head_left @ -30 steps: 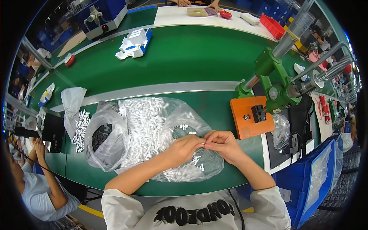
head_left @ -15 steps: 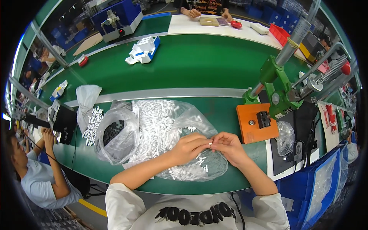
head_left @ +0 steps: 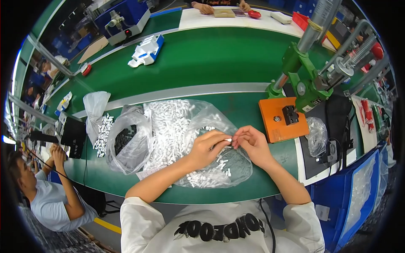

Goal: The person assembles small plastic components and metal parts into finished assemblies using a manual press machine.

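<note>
My left hand (head_left: pixel 207 148) pinches a small white plastic piece (head_left: pixel 229 140) between thumb and index finger, over the right part of a clear plastic bag. Close beside that piece, the fingertips of my right hand (head_left: pixel 254 146) are drawn together; whatever they hold is too small to make out. Beneath and left of my hands, the clear bag (head_left: pixel 240 168) holds a heap of small white plastic pieces (head_left: pixel 166 130), some of them loose near its right side. Another clear bag (head_left: pixel 141 158), with small black parts (head_left: pixel 125 141) inside, lies to the left.
A green hand press (head_left: pixel 297 80) with an orange base (head_left: pixel 280 131) stands to the right, beside a crumpled clear bag (head_left: pixel 316 134). More white pieces (head_left: pixel 102 137) lie left. Beyond the metal rail is a green belt (head_left: pixel 202 59) bearing a white-and-blue housing (head_left: pixel 146 50). A co-worker (head_left: pixel 55 194) sits left.
My fingertips have drawn slightly apart, and the white piece shows more clearly in my left hand. The view has shifted, so the bench and press appear higher up.
</note>
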